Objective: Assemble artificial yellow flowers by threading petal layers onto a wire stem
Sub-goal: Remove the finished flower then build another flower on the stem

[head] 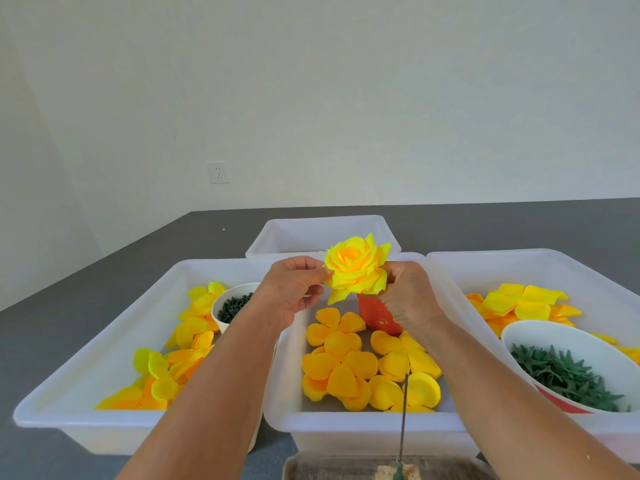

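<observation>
Nearest me a thin wire stem [402, 419] stood upright, I judged ready for threading. Beyond it, flat five-lobed fabric petal layers [341, 370] lay in the middle tray [363, 426]. Above them my left hand [292, 289] and right hand [408, 296] each pinched the soft, layered yellow flower [356, 268], probably shaping it.

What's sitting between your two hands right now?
In the head view, the assembled yellow flower sits between the left hand and the right hand; both pinch its petals above the middle tray.
</observation>
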`<state>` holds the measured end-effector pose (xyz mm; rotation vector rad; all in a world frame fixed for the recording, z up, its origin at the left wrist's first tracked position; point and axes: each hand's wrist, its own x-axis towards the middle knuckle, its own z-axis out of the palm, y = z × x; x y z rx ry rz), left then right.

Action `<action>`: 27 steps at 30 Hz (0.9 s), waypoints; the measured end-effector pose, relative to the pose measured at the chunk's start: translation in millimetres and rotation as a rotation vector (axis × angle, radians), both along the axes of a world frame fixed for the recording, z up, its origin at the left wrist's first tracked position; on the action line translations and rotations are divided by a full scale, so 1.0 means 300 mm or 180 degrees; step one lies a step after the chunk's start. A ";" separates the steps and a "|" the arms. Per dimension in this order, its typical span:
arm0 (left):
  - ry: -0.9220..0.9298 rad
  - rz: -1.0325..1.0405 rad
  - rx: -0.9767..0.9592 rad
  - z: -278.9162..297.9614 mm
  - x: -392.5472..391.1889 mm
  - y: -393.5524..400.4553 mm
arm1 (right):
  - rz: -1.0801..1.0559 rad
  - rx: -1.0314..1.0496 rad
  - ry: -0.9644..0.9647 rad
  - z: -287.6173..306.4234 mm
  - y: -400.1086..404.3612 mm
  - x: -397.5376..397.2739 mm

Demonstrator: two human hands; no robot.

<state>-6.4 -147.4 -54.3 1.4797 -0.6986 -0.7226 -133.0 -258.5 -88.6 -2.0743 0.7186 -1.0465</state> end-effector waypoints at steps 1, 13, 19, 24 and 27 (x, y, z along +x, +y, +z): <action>-0.0027 0.0020 -0.0070 -0.001 0.002 0.000 | 0.0054 0.0064 0.0022 0.001 0.003 0.000; -0.0781 0.0268 -0.0351 0.001 -0.022 -0.012 | 0.0563 0.0594 -0.0187 0.025 0.036 -0.015; -0.0536 0.0188 -0.0506 0.007 -0.021 -0.006 | 0.0542 0.0891 -0.0396 0.022 0.030 -0.015; -0.0588 0.0543 -0.0799 0.012 -0.020 -0.008 | 0.0346 0.1012 -0.0599 0.020 0.018 -0.015; -0.0570 0.0454 -0.0752 0.012 -0.029 -0.005 | 0.0207 0.0832 -0.0558 0.019 0.013 -0.012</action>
